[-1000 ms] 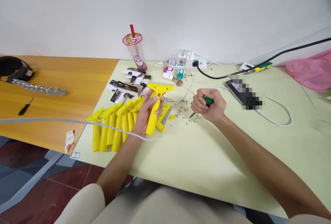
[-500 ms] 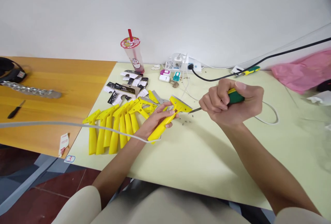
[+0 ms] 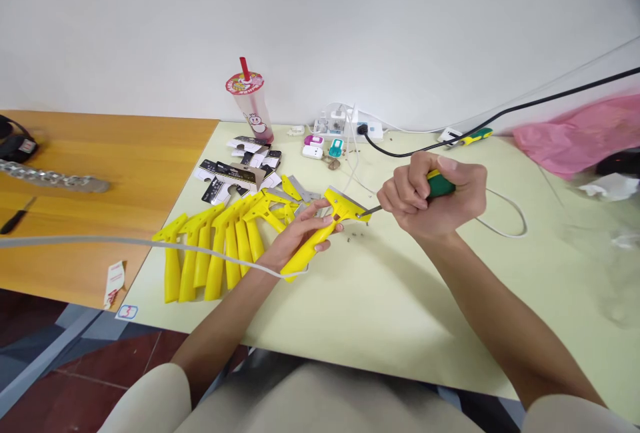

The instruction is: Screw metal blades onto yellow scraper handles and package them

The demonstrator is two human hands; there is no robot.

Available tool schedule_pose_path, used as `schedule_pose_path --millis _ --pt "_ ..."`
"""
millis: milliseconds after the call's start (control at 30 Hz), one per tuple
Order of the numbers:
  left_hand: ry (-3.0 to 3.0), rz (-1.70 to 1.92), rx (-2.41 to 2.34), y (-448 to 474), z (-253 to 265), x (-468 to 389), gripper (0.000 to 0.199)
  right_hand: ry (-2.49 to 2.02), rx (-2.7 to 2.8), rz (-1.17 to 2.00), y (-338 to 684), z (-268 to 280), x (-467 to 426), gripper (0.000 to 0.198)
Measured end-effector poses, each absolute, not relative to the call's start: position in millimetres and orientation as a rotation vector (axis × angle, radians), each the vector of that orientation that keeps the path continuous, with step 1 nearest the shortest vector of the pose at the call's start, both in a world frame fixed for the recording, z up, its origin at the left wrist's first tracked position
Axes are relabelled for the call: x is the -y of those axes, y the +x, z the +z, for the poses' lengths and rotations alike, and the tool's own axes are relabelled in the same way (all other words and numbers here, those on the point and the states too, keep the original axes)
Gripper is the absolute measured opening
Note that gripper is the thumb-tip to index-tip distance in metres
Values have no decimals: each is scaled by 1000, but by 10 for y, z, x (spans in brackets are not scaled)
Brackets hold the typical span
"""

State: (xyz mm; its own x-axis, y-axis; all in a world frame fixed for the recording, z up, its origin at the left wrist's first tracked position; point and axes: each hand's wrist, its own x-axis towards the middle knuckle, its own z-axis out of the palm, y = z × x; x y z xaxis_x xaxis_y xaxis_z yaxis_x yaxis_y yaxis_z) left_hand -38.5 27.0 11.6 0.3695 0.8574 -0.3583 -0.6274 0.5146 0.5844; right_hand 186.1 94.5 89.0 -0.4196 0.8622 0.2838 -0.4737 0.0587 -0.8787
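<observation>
near the middle of the frame, the left hand (image 3: 303, 230) was closed around a yellow scraper (image 3: 311, 246) just below its head, holding it tilted above the pale table (image 3: 360, 333), handle towards the lower left. the right hand (image 3: 435, 196), right of centre, was wrapped in a fist around the green handle of a screwdriver (image 3: 441, 185), whose tip met the scraper's head near its right end. the step in hand looked like working a screw there; whether it was being tightened or loosened could not be told. the next move seemed to call for a firm left grip and the shaft kept in line with the screw, lest the tip slip. small loose screws (image 3: 355, 234) lay below the head, and a row of other yellow scrapers (image 3: 216, 261) lay left of centre.
</observation>
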Motion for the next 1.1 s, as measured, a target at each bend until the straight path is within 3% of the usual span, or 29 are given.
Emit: schedule_pose_path --millis 700,1100 --pt "299 951 -641 -393 69 -266 43 -441 1268 1586 1885 905 -914 57" --pt "296 941 -639 -385 105 -263 46 -306 1291 1592 1871 856 -977 47"
